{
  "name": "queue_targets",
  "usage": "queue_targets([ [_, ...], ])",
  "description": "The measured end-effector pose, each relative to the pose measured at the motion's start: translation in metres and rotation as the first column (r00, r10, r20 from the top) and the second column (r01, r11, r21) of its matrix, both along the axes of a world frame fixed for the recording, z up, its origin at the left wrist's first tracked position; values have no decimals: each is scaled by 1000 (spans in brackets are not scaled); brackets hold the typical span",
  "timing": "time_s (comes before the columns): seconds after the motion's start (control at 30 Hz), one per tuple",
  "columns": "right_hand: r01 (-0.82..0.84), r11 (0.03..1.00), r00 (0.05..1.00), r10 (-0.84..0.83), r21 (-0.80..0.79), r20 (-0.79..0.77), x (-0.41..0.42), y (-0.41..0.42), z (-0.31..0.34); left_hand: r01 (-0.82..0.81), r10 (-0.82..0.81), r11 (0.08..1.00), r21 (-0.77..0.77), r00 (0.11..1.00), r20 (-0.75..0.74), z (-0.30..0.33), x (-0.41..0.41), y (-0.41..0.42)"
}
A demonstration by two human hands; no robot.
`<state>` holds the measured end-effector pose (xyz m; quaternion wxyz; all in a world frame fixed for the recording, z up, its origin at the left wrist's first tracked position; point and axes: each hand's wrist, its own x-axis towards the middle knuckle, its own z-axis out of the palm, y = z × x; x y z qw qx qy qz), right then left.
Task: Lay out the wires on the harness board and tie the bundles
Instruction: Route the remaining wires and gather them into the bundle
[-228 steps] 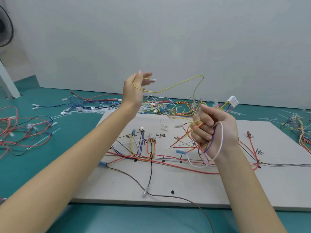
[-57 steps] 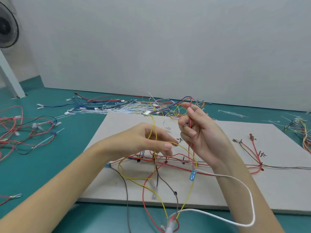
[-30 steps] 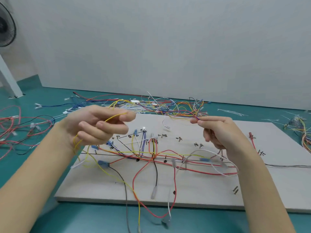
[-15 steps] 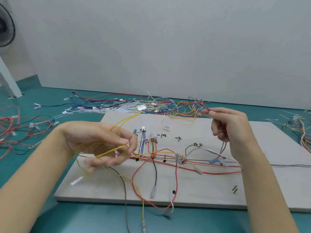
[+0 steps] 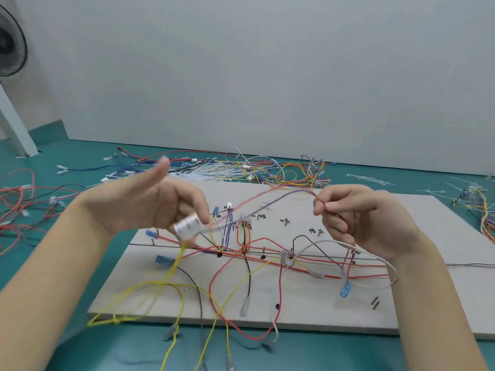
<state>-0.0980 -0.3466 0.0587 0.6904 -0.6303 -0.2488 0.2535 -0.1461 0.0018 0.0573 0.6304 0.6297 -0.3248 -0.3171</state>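
The flat pale grey harness board (image 5: 442, 236) lies on the teal tabletop (image 5: 67, 156), its near edge towards the person, with hand-written marks and small dark pegs along its middle. Red, yellow, black and white wires (image 5: 267, 253) are already strung loosely along that middle line, several loops spilling over the near edge, so the laying out looks only partly done and nothing appears tied yet.

Both hands are raised above the board, seemingly to stretch one lead out and untangle it. The left hand (image 5: 144, 202) is blurred; its thumb sticks up and its fingers curl at a small white plastic connector (image 5: 187, 226) from which yellow wires hang, though the grip itself is not sharp. The right hand (image 5: 359, 218) pinches a thin red and purple wire pair (image 5: 278, 199) between thumb and fingertips.

Along the tabletop's far edge, against the plain white wall (image 5: 267, 76), lies a tangle of spare coloured wires (image 5: 254, 170). A black fan (image 5: 10, 46) stands at the far left corner.
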Motion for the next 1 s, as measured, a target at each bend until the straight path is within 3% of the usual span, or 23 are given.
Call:
queue_targets([
  [0.07,-88,994,996,87,-66,-25,1,1,-1,1,0,1000,-11,997,73,4,-1,-4],
  [0.13,-112,986,994,110,-127,-16,2,5,-4,65,-65,998,-1,996,55,7,-4,-9],
  [0.3,114,993,993,-114,0,22,7,18,-7,-57,46,989,138,996,83,2,1,-14],
  [0.47,245,965,968,-249,98,30,11,21,-11,-45,52,982,181,998,-35,-19,17,-24],
  [0.63,312,948,949,-314,57,30,13,23,-13,158,-159,987,-26,984,-76,-20,23,-32],
  [0.73,340,940,940,-340,31,27,13,25,-14,185,-190,978,-94,981,-46,-13,17,-35],
  [0.87,360,932,933,-358,-35,39,10,34,-16,10,-16,992,-126,999,-47,-5,2,-40],
  [0.93,369,926,929,-365,-84,62,8,36,-18,-227,225,970,-90,974,-29,0,-3,-48],
  [1.0,402,905,915,-390,-141,105,8,37,-19,-458,456,889,-21,887,-69,1,-1,-52],
])
